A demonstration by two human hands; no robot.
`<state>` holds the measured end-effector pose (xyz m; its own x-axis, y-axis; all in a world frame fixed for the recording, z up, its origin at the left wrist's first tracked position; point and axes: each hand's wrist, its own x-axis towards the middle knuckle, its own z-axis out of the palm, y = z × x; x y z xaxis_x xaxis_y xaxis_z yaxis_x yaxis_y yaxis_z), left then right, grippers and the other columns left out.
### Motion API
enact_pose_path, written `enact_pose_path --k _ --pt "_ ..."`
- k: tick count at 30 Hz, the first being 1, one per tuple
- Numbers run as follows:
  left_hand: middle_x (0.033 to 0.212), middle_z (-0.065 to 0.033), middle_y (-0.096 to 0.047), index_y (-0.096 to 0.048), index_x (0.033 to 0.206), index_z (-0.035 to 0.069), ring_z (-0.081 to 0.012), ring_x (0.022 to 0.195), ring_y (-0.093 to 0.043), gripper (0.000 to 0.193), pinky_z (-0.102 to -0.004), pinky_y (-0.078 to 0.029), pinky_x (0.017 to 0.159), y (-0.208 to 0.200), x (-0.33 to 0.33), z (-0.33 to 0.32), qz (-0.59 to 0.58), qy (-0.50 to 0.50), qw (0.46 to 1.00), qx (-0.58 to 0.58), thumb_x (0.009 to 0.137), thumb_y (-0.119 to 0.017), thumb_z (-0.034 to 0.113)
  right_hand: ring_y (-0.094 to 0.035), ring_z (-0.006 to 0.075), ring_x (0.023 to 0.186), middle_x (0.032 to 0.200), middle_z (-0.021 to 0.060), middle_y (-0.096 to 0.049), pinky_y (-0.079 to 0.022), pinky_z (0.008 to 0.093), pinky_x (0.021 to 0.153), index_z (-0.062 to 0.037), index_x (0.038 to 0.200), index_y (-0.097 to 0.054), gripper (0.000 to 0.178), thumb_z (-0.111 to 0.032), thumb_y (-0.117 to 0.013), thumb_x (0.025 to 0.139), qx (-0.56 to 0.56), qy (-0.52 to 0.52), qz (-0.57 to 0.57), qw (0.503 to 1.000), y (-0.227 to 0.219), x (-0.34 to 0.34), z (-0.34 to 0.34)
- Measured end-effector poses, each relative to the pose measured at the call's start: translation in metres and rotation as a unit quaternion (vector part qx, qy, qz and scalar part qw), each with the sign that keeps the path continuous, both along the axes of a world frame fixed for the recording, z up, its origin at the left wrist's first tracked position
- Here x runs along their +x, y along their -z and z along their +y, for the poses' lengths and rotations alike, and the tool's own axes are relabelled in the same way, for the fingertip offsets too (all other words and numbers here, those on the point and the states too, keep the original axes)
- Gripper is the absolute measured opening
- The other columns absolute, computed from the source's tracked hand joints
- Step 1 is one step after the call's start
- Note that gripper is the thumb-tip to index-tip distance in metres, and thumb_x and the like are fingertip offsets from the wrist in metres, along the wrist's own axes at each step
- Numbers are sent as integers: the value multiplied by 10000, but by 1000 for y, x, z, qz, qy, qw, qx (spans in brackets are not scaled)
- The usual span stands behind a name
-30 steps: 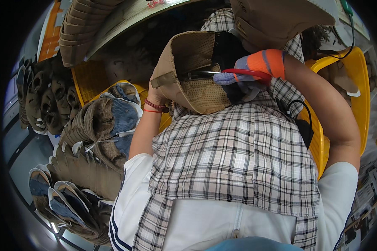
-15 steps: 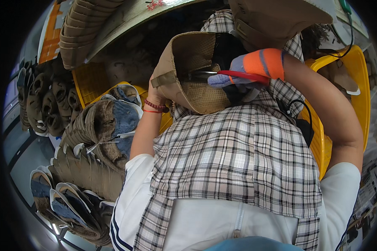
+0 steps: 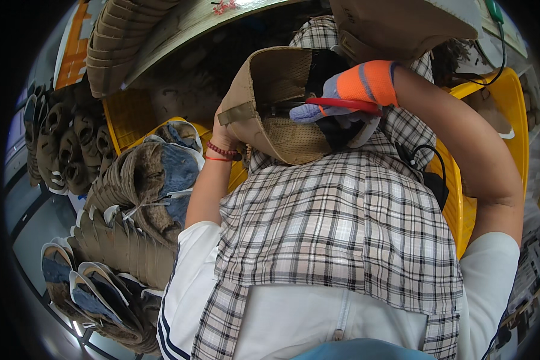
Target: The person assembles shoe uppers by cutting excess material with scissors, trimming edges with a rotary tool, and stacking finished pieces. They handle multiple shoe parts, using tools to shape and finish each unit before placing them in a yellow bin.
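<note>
A brown boot upper (image 3: 237,90) with tan mesh lining and a black section lies over my lap, its opening toward me. My left hand (image 3: 223,137), bare and with a beaded bracelet at the wrist, is closed on the upper's left side; most of its fingers are behind the material. In an orange and lavender knit glove, my right hand (image 3: 348,90) is closed around red-handled scissors (image 3: 351,104). The metal blades reach into the opening of the upper, and their tips are hard to make out.
Stacks of brown uppers (image 3: 126,246) with blue and fuzzy linings stand at my left. A yellow basket (image 3: 518,144) is at my right, another yellow bin (image 3: 129,117) at the far left. Ahead, a table edge (image 3: 180,42) carries nested brown pieces (image 3: 117,48). A brown piece (image 3: 396,30) hangs at the top.
My right hand has shifted slightly left and upward with the scissors, and the blades now sit deeper in or more hidden by the upper. My left hand and the upper have barely moved.
</note>
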<state>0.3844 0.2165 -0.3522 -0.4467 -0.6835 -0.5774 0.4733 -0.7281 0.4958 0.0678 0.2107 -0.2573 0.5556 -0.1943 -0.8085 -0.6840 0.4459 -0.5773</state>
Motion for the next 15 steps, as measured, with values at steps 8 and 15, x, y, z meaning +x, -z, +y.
enact_pose_path --k 8,15 --pt "1071 -85 -602 -529 1165 63 -194 915 -598 281 -322 -523 801 -12 -8 8 0 -6 995 -98 956 -456 235 -562 154 458 679 51 -611 -452 267 413 -69 1002 -623 466 -501 -505 876 -153 -81 19 985 -4 14 -9" --pt "1072 -88 -600 -522 1166 71 -198 929 -601 302 -336 -532 792 -9 -5 8 -101 34 981 -164 930 -519 259 -608 215 554 654 85 -628 -506 350 532 -41 758 -675 671 -705 -606 698 -265 -117 135 948 -56 24 9"
